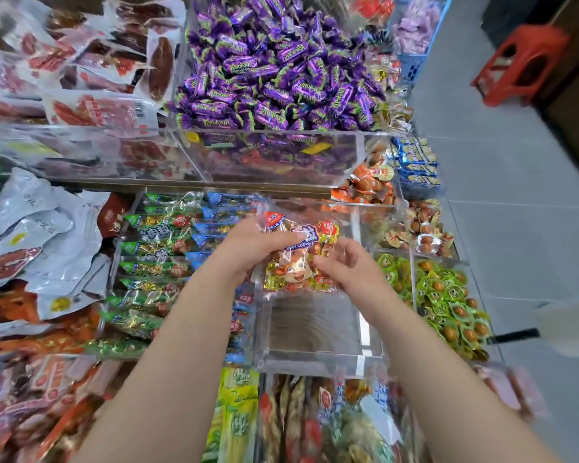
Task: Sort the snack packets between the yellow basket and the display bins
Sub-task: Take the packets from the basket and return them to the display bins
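One beef-cube packet, held over a clear display bin, presumably for placing there. Left hand: fingers clamped on its upper corner. Right hand: curled at its right edge, likely steadying; grip blurred, cannot be told. Yellow basket not seen.

Pretty clearly a snack shop, the pick-and-mix kind. Tiered clear acrylic display bins are each heaped with one sort of goods: purple-wrapped candies, green packets, vacuum-packed meat snacks, little green egg packs. There's a grey tiled floor alongside, with a red plastic stool on it.
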Demonstrator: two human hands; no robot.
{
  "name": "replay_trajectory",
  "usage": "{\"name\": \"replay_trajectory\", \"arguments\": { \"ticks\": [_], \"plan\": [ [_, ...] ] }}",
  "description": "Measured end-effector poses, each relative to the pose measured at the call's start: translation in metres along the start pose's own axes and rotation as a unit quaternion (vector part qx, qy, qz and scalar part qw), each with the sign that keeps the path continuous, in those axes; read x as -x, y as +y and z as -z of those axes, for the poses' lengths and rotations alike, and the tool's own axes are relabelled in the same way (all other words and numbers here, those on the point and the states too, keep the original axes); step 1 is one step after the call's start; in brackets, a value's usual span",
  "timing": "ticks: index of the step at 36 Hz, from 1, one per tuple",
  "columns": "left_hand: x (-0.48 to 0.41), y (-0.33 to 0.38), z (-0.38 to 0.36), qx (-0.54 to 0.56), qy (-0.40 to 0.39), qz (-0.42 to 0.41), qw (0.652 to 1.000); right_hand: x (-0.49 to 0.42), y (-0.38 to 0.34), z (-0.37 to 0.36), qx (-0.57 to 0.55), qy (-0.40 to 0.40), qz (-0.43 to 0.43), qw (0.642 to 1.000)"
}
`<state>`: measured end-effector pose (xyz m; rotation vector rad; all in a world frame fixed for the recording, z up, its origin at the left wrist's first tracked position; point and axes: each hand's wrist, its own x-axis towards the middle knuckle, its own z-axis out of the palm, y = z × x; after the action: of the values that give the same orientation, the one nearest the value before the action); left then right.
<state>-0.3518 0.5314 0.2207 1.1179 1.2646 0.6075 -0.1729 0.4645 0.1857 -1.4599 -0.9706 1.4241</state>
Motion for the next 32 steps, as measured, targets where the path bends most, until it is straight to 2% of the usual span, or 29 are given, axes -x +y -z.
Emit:
{"name": "replay_trajectory", "arguments": {
  "ticks": [6,9,13,19,23,27,29,32],
  "plan": [
    [0.006,0.003,-0.017,-0.021,0.048,-0.026,0.998,0.010,0.009,0.022,-0.065,0.024,-0.019,0.997],
    [0.007,0.000,-0.009,0.036,0.087,-0.013,0.995,0.010,0.018,0.037,-0.135,0.056,-0.048,0.988],
    [0.010,-0.003,0.011,0.099,0.141,0.001,0.985,0.004,0.032,0.054,-0.197,0.128,-0.045,0.971],
    [0.008,-0.013,0.029,0.115,0.183,0.044,0.975,-0.028,0.065,0.030,0.013,0.144,-0.068,0.987],
    [0.004,-0.021,0.032,0.109,0.186,0.056,0.975,-0.053,0.082,0.007,0.051,0.169,-0.059,0.982],
    [0.004,-0.032,0.034,0.125,0.169,0.060,0.976,-0.073,0.093,-0.005,0.031,0.168,-0.099,0.980],
    [0.004,-0.037,0.035,0.136,0.169,0.069,0.974,-0.083,0.096,-0.009,0.025,0.168,-0.087,0.982],
    [0.003,-0.041,0.037,0.154,0.172,0.071,0.970,-0.100,0.102,-0.016,0.070,0.175,-0.084,0.978]
  ]
}}
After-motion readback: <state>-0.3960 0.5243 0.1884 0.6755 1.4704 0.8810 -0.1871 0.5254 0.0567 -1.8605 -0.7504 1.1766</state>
